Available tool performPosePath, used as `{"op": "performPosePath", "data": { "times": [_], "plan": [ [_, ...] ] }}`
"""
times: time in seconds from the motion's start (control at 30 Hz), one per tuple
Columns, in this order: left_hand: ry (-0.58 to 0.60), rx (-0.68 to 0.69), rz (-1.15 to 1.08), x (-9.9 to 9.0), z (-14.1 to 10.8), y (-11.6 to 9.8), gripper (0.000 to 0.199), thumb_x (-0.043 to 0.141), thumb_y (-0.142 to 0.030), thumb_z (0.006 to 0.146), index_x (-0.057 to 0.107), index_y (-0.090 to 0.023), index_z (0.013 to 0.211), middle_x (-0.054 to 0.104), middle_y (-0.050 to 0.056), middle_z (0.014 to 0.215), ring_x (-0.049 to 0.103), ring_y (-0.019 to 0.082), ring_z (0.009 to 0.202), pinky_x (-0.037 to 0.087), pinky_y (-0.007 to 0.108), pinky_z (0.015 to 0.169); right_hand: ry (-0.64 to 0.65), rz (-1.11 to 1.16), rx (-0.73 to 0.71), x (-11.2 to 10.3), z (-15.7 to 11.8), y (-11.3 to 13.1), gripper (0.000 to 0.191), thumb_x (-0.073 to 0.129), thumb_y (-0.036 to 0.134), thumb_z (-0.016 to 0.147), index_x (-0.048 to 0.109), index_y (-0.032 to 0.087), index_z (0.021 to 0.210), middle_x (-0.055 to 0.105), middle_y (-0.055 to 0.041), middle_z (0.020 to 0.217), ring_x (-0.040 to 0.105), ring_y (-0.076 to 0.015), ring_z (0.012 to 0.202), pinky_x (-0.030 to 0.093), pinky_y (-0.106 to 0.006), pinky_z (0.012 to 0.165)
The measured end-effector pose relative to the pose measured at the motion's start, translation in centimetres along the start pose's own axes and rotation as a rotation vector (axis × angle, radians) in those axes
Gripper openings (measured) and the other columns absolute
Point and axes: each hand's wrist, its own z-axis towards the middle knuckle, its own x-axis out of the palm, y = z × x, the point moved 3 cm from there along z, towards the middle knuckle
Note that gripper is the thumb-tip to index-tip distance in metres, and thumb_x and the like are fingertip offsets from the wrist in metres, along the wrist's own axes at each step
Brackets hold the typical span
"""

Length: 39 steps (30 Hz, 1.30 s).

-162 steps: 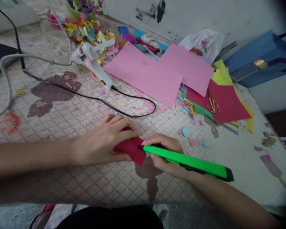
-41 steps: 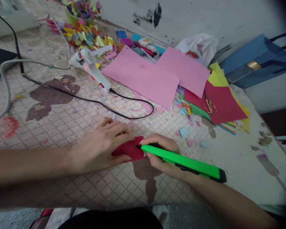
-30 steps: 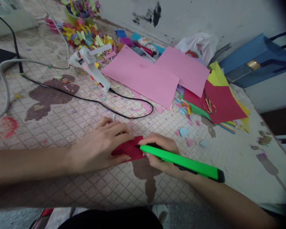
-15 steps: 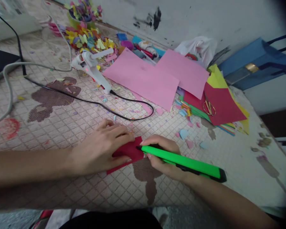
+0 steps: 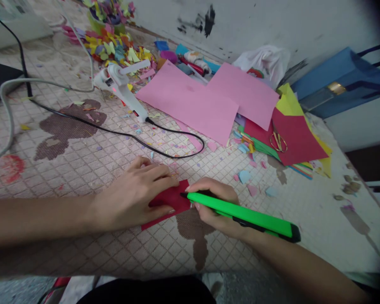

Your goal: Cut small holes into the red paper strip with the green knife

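A: Where's the red paper piece [image 5: 177, 198]?
B: Near side of the white glue gun [image 5: 126, 97], a bit right of it. Left hand [image 5: 137, 194] lies on top, thumb and forefinger apart.
A: Right hand [image 5: 213, 192]?
B: Fingers pinched round a green pen-like tool [image 5: 243, 213], black tip over the red piece. Can't tell if it touches.
A: Clutter?
B: Black cord [image 5: 177, 157] loops from the glue gun toward the hands, short of them. Pink sheets [image 5: 190, 101], overlapping, just right of the gun; further right, gold scissors [image 5: 280, 142] on a red sheet [image 5: 300, 137]. Paper cutouts [image 5: 109, 46] heaped behind the gun.
A: Hidden?
B: Much of the red piece, under the left hand. Scissor blades hard to make out. Dark object [image 5: 1, 80] left of the gun, cut off by the frame.
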Motion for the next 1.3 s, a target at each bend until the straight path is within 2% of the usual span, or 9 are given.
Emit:
{"op": "performPosePath", "data": {
  "times": [0.23,0.43,0.67,0.83,1.07,1.3],
  "plan": [
    [-0.008,0.001,-0.001,0.10,0.15,0.09,0.029,0.066,-0.034,0.090,0.061,-0.022,0.116,0.068,0.004,0.110,0.063,0.026,0.099,0.039,0.046,0.093,-0.009,-0.011,-0.021,0.13,0.08,0.11,0.023,0.056,0.007,0.079,0.068,0.020,0.095,0.070,-0.0010,0.073,0.066,-0.0147,0.061,0.057,-0.028,0.060],
    [0.007,-0.002,-0.026,-0.05,0.18,-0.14,0.027,0.066,-0.034,0.089,0.062,-0.022,0.114,0.068,0.004,0.107,0.064,0.024,0.095,0.039,0.044,0.090,-0.012,-0.017,-0.065,0.47,0.04,0.08,0.024,0.055,0.006,0.079,0.068,0.020,0.095,0.071,-0.0038,0.080,0.067,-0.0156,0.067,0.056,-0.028,0.062],
    [-0.044,0.030,-0.073,0.05,-0.01,-0.24,0.035,0.067,-0.030,0.089,0.056,-0.020,0.121,0.068,0.005,0.115,0.064,0.024,0.102,0.036,0.043,0.094,0.026,0.064,-0.032,0.32,0.04,-0.48,0.024,0.057,0.007,0.078,0.069,0.018,0.096,0.069,-0.0017,0.077,0.064,-0.0136,0.062,0.053,-0.026,0.058],
    [-0.048,0.029,-0.068,0.15,-0.03,-0.13,0.042,0.068,-0.024,0.086,0.053,-0.020,0.125,0.067,0.006,0.119,0.064,0.025,0.104,0.036,0.042,0.094,-0.020,0.143,0.047,-0.14,-0.13,-0.45,0.023,0.058,0.008,0.078,0.069,0.018,0.095,0.069,-0.0026,0.076,0.064,-0.0139,0.059,0.052,-0.026,0.053],
    [-0.056,0.023,-0.091,0.09,-0.03,-0.11,0.043,0.070,-0.022,0.085,0.053,-0.019,0.125,0.068,0.006,0.119,0.064,0.024,0.104,0.036,0.042,0.095,-0.063,0.059,0.010,0.18,-0.29,-0.30,0.024,0.059,0.005,0.076,0.070,0.019,0.092,0.071,-0.0018,0.074,0.063,-0.0136,0.057,0.053,-0.026,0.053],
    [-0.045,0.020,-0.106,0.07,-0.08,-0.13,0.039,0.069,-0.023,0.086,0.055,-0.019,0.123,0.069,0.005,0.115,0.064,0.024,0.103,0.035,0.041,0.095,-0.047,0.002,-0.005,0.23,-0.17,-0.18,0.024,0.057,0.006,0.078,0.069,0.020,0.094,0.070,-0.0010,0.074,0.065,-0.0136,0.059,0.054,-0.025,0.056]
  ]
}}
